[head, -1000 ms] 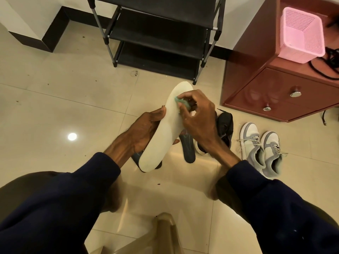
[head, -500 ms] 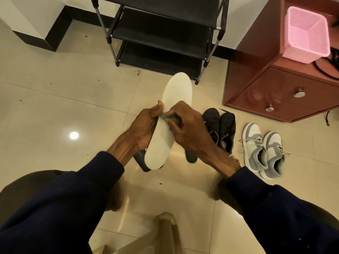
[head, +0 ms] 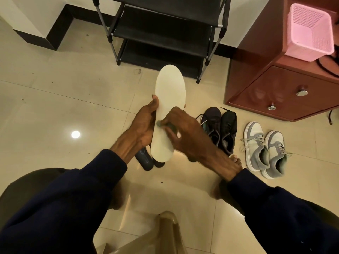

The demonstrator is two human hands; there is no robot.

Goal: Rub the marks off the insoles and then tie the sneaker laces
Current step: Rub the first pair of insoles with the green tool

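Two bare hands work a white insole (head: 169,99) held in front of the black shoe rack (head: 161,33). The left hand (head: 145,125) grips its edge, thumb on the top face. The right hand (head: 185,132) pinches a small greenish eraser (head: 158,123) against the insole's middle. Grey sneakers (head: 264,149), laces loose, stand on the floor (head: 55,107) right of the rack, black shoes (head: 220,129) nearer it.

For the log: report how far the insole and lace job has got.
Nothing looks finished. In hand: the left hand holds the white insole while the right hand presses a green pad on it. Left: dark insoles on the floor, grey sneakers with loose laces.
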